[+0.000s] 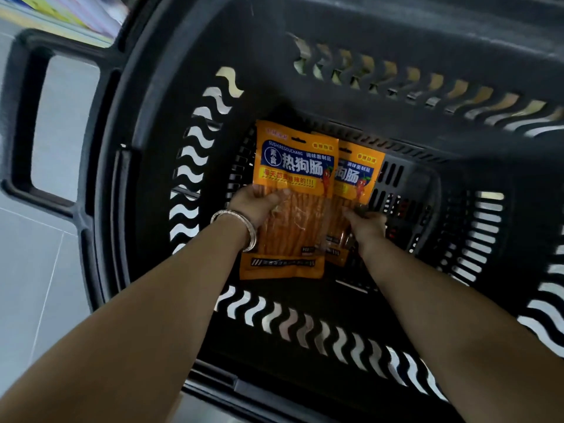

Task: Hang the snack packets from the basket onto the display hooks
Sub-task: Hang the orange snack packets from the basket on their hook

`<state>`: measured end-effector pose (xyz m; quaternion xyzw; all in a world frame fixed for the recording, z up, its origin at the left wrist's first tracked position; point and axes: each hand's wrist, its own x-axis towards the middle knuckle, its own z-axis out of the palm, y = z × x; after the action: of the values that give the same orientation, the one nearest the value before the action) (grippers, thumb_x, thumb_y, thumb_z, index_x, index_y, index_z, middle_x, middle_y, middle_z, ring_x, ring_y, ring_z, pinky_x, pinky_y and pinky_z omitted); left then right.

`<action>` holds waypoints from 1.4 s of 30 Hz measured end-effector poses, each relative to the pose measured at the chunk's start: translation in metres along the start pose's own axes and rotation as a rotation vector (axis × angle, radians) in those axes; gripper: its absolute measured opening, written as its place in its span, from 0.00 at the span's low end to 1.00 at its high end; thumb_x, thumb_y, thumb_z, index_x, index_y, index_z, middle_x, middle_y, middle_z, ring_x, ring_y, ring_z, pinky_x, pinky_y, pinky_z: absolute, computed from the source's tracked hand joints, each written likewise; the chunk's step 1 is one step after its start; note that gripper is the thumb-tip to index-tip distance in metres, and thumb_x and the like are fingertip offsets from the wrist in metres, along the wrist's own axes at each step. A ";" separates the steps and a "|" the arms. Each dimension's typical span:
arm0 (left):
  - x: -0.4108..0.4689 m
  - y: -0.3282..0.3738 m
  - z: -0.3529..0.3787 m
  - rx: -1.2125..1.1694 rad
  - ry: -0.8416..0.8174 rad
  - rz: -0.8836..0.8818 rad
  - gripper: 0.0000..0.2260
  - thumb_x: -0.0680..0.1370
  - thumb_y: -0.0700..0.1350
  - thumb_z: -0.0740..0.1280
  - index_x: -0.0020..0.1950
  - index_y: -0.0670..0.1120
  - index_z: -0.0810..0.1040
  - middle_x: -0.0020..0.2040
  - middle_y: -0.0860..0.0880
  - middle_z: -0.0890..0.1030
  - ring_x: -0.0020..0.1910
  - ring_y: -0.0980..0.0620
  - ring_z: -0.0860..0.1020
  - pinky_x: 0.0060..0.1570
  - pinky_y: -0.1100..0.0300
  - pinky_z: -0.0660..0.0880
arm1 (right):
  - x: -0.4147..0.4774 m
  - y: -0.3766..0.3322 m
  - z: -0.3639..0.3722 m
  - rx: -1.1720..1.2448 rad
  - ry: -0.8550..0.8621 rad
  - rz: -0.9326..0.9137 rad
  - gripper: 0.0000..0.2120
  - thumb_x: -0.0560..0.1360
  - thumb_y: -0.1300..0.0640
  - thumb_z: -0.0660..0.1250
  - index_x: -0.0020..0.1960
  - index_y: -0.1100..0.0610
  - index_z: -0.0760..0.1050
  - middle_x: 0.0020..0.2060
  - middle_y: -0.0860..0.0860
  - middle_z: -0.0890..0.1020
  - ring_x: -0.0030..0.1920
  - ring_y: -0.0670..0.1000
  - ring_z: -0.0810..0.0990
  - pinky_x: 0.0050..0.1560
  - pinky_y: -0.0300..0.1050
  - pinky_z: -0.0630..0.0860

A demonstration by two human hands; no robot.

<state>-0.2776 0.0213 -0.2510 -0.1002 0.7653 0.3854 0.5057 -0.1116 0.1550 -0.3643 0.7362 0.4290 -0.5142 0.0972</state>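
Both my arms reach down into a deep black plastic basket (pixel 158 123). An orange snack packet (pixel 294 166) with a blue label stands tilted near the basket's bottom; my left hand (pixel 259 206), a silver bangle on its wrist, grips it at its middle. Behind and to the right of it lies a second orange packet (pixel 358 178), partly covered by the first. My right hand (pixel 366 222) rests on this second packet's lower part with fingers closing on it. No display hooks are in view.
The basket's walls have wavy slots (pixel 195 154) and its handle frame (pixel 27 117) sticks out on the left. Grey floor tiles (pixel 33 270) lie to the left. Blurred colourful goods (pixel 76 13) show at the top left.
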 end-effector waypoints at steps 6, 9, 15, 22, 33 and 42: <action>-0.005 0.000 0.000 -0.025 0.037 -0.009 0.05 0.73 0.50 0.71 0.44 0.52 0.77 0.40 0.54 0.80 0.38 0.57 0.78 0.36 0.64 0.72 | -0.012 0.005 -0.004 0.048 0.014 -0.094 0.15 0.69 0.51 0.75 0.38 0.52 0.67 0.48 0.53 0.80 0.42 0.50 0.77 0.45 0.45 0.76; -0.014 0.010 -0.001 0.000 0.041 0.005 0.08 0.71 0.52 0.73 0.44 0.54 0.76 0.40 0.56 0.79 0.39 0.56 0.77 0.40 0.62 0.74 | -0.031 0.002 -0.022 0.192 -0.059 -0.095 0.14 0.69 0.57 0.75 0.48 0.54 0.70 0.50 0.54 0.80 0.47 0.53 0.80 0.51 0.49 0.77; -0.071 0.040 0.001 0.131 -0.012 0.186 0.12 0.70 0.48 0.75 0.50 0.51 0.78 0.44 0.55 0.81 0.45 0.54 0.78 0.45 0.62 0.74 | -0.092 -0.016 -0.079 0.180 -0.164 -0.257 0.06 0.74 0.61 0.68 0.51 0.58 0.77 0.48 0.58 0.81 0.46 0.54 0.79 0.52 0.49 0.76; -0.180 0.081 0.006 0.019 0.074 0.399 0.10 0.72 0.50 0.72 0.51 0.51 0.77 0.40 0.59 0.79 0.37 0.64 0.76 0.30 0.73 0.68 | -0.191 -0.024 -0.182 0.135 0.173 -0.644 0.08 0.79 0.56 0.63 0.42 0.56 0.70 0.32 0.47 0.72 0.34 0.48 0.71 0.37 0.39 0.64; -0.337 0.188 0.071 0.017 -0.067 0.829 0.06 0.74 0.55 0.68 0.49 0.58 0.77 0.45 0.63 0.79 0.45 0.60 0.77 0.52 0.56 0.74 | -0.321 -0.060 -0.383 0.646 0.319 -0.942 0.06 0.80 0.49 0.60 0.45 0.44 0.74 0.39 0.33 0.80 0.44 0.31 0.77 0.38 0.21 0.68; -0.474 0.248 0.207 -0.060 0.056 1.051 0.27 0.74 0.63 0.63 0.67 0.47 0.72 0.57 0.50 0.73 0.58 0.51 0.72 0.50 0.64 0.62 | -0.363 -0.060 -0.583 0.548 0.464 -1.280 0.09 0.81 0.50 0.57 0.51 0.49 0.75 0.47 0.53 0.81 0.51 0.48 0.78 0.52 0.46 0.74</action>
<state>-0.0456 0.2216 0.2339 0.2726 0.7142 0.6059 0.2203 0.1993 0.3397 0.2219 0.4294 0.6407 -0.3900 -0.5030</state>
